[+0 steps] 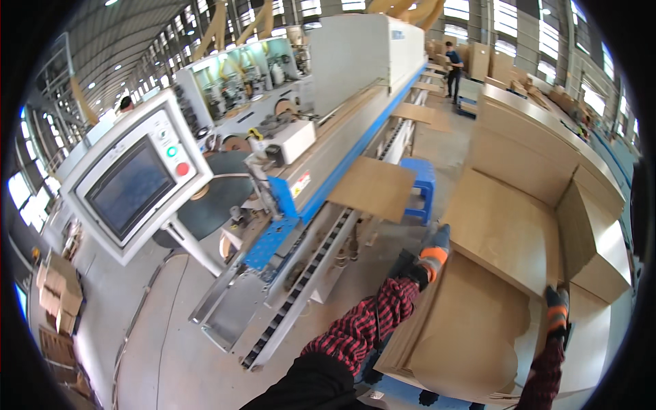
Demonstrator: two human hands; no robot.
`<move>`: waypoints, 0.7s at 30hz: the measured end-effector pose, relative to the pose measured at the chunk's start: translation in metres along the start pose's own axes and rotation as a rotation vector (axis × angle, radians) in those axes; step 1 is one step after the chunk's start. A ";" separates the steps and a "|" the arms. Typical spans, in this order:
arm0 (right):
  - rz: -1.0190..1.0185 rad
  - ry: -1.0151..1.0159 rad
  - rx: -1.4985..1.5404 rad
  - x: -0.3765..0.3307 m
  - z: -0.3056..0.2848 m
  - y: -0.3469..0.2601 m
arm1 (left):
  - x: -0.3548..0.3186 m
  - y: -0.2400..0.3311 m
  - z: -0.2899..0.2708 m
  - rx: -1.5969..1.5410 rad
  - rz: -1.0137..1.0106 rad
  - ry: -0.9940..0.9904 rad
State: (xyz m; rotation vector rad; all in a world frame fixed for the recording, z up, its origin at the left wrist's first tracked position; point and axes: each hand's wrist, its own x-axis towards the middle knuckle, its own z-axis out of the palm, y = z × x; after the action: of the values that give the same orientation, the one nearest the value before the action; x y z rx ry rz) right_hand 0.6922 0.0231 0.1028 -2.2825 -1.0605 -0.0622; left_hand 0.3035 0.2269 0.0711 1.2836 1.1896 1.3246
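A wide light-brown wooden panel lies between my two outstretched arms, above a stack of similar panels. My left hand, in a grey glove with an orange band, grips the panel's left edge near its corner. At the near right corner, my right hand, gloved alike, grips the same panel. Its fingertips are partly hidden by the panel's edge. The panel's near edge shows over the stack below.
An edge-banding machine with a blue rail runs along the left, one panel on its conveyor. Its control screen stands nearer. A blue stool is beside it. Tall panel stacks rise at right; another person stands far off.
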 end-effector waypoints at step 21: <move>0.492 -0.642 1.174 -0.339 -0.039 -0.055 | -0.271 0.020 -0.329 -1.065 -0.444 -0.038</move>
State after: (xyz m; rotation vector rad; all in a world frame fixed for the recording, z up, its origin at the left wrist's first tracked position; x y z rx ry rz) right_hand 0.4317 -0.2014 0.0657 -1.3644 -0.4942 1.2170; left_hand -0.0135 -0.0584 0.0609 0.2498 0.5103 1.2773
